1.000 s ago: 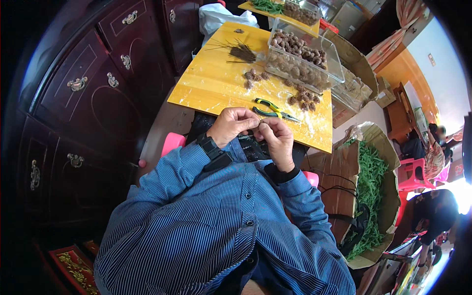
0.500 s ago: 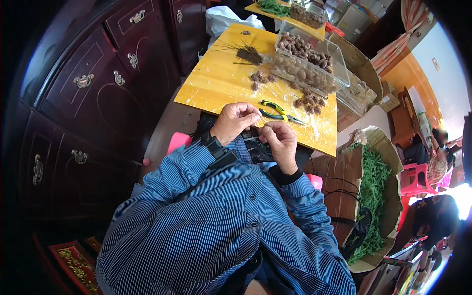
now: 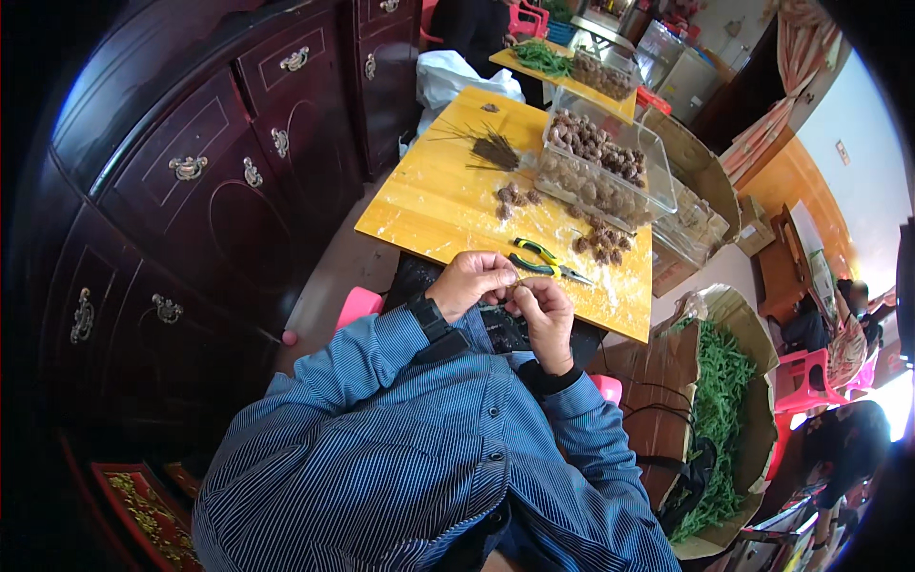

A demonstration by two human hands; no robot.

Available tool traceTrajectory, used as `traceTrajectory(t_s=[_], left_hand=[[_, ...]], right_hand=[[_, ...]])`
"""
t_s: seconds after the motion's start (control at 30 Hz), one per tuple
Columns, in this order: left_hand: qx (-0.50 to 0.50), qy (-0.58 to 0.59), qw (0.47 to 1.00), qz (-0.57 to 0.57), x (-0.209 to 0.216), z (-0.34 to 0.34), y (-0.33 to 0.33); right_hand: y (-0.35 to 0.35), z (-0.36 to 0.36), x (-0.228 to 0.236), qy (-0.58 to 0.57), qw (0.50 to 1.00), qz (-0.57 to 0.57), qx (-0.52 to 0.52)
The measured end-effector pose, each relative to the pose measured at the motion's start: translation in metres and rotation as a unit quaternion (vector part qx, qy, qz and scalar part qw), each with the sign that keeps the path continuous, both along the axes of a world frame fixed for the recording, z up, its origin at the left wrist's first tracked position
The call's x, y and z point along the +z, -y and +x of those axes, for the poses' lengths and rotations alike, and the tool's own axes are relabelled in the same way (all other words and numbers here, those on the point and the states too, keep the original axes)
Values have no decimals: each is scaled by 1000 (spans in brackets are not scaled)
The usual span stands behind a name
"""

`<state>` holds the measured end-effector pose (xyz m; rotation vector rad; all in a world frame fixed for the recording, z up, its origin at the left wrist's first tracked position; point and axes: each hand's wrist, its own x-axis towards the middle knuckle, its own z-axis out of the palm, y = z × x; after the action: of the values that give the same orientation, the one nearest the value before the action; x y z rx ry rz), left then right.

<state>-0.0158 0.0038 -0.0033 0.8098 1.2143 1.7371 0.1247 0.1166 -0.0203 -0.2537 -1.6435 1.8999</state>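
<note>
A dark cabinet (image 3: 191, 191) with metal handles fills the left side. Right of it stands a yellow table (image 3: 438, 205), its near edge just above the person's hands. At the lower right an open cardboard box (image 3: 739, 419) holds green strands, beside pink stools (image 3: 796, 381). On the far right part of the table sits a clear tub (image 3: 610, 162) full of brown cones, with more loose cones (image 3: 599, 246) scattered in front of it and a few (image 3: 515, 197) near the table's middle. A bundle of dark thin stems (image 3: 491, 148) lies further back on the table. Green-handled pliers (image 3: 543, 262) lie on the near edge, just above the fingers and apart from them. The left hand (image 3: 470, 283) and right hand (image 3: 545, 315) are brought together in front of the blue striped shirt (image 3: 410, 458), fingertips meeting, both pinching a small brownish piece (image 3: 513, 285) between them; it is too small to tell what it is. That piece sits just below the table's near edge, over the person's lap, and a black watch (image 3: 429, 319) is on the left wrist.
</note>
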Motion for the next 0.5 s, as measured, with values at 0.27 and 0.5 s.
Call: traceTrajectory(t_s=[0.27, 0.5], left_hand=[[16, -46, 999, -9, 5, 5, 0], [20, -24, 999, -21, 1, 5, -1]], right_hand=[[3, 0, 4, 3, 1000, 4, 6], [7, -1, 1, 0, 1000, 8, -9]])
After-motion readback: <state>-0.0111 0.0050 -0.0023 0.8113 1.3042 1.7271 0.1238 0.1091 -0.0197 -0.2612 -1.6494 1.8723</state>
